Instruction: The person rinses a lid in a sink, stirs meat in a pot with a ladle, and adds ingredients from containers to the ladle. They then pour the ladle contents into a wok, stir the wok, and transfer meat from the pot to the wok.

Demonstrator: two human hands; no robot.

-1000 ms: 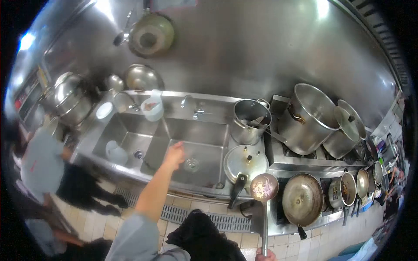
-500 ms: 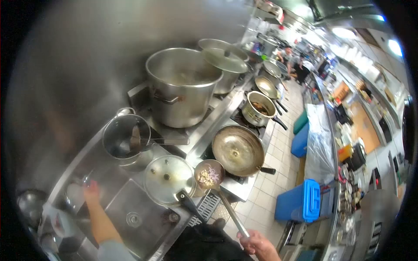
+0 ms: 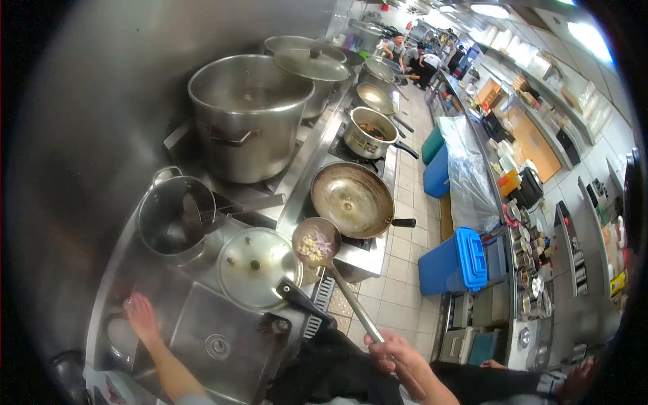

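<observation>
My right hand [image 3: 391, 352] is closed round the long handle of a ladle [image 3: 352, 304]. In the ladle's bowl lie chopped purple onion and pale bits [image 3: 316, 247]. The bowl is beside a lidded pressure cooker [image 3: 253, 287] and just in front of a wok [image 3: 347, 202]. On the left, my left hand [image 3: 142, 317] reaches over the sink's back corner with its fingers stretched out. A small shiny knob [image 3: 128, 304] is at its fingertips; whether they touch cannot be made out. Below my left hand is the steel sink [image 3: 219, 345].
A deep pot [image 3: 177, 219] stands behind the sink. Beyond it are a large stockpot [image 3: 246, 145] and a saucepan [image 3: 368, 135]. A blue bin [image 3: 452, 263] stands on the tiled floor. Another person's dark sleeve [image 3: 486, 381] extends at lower right; other people are far back.
The camera view has shifted, moving the stove things left and up in the picture. My right hand still holds the ladle. Another person's dark sleeve has come in at lower right.
</observation>
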